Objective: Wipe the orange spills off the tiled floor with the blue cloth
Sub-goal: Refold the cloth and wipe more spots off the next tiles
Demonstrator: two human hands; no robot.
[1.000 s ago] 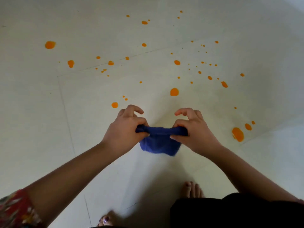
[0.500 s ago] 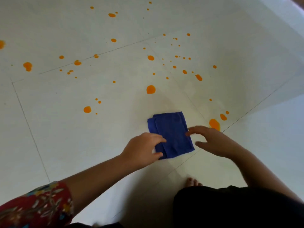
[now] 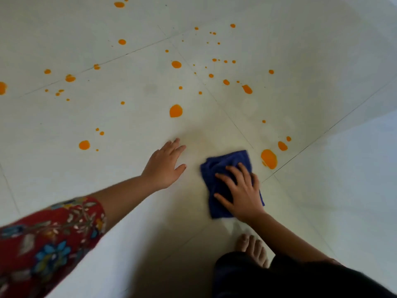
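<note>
The right hand (image 3: 242,196) covers much of the blue cloth (image 3: 223,166), so I can't see that part. 1 orange spot (image 3: 2,88) is cut by the left edge of my view. The flowered sleeve (image 3: 49,239) is blurred, and dark clothing (image 3: 279,278) hides the foot (image 3: 252,247) behind its toes.

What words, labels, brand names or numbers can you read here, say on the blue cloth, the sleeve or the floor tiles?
None: no text can be read anywhere. The blue cloth under the right hand is plain, the sleeve bears only a flower pattern, and the tiled floor shows only orange spills.
</note>
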